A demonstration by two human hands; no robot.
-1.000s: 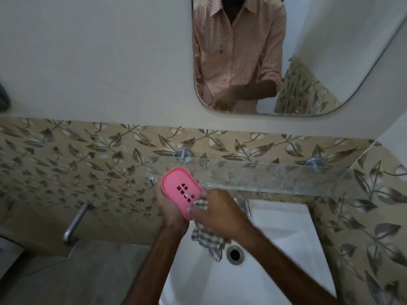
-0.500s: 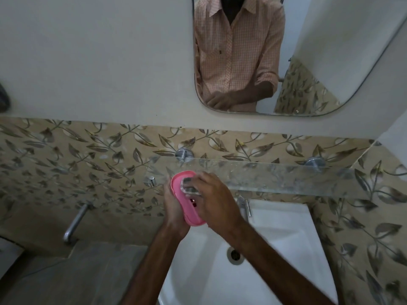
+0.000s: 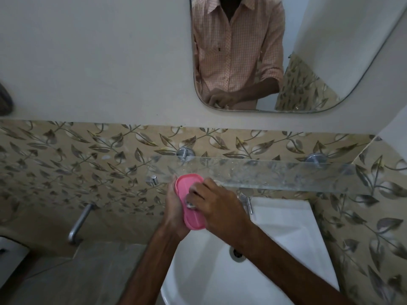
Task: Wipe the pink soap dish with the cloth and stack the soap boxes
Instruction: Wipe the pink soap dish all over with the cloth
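The pink soap dish [image 3: 189, 194] is held upright on its edge above the white sink, just below the glass shelf. My left hand [image 3: 174, 210] cups it from behind and below. My right hand [image 3: 218, 210] presses the bunched checked cloth [image 3: 191, 205] against the dish's inner face; only a small grey-white scrap of cloth shows under the fingers. The dish's drain holes are hidden by the hand. No soap boxes are in view.
A glass shelf [image 3: 275, 175] on two chrome pegs runs along the leaf-patterned tile wall. Below are the white sink [image 3: 286, 243] with its drain [image 3: 237, 254] and a chrome tap [image 3: 247, 202]. A mirror [image 3: 330, 51] hangs above. A chrome pipe [image 3: 79, 223] sticks out at left.
The right hand moved up from the dish's lower edge onto its face, gathering the hanging cloth under the fingers. The dish turned more edge-on and upright.
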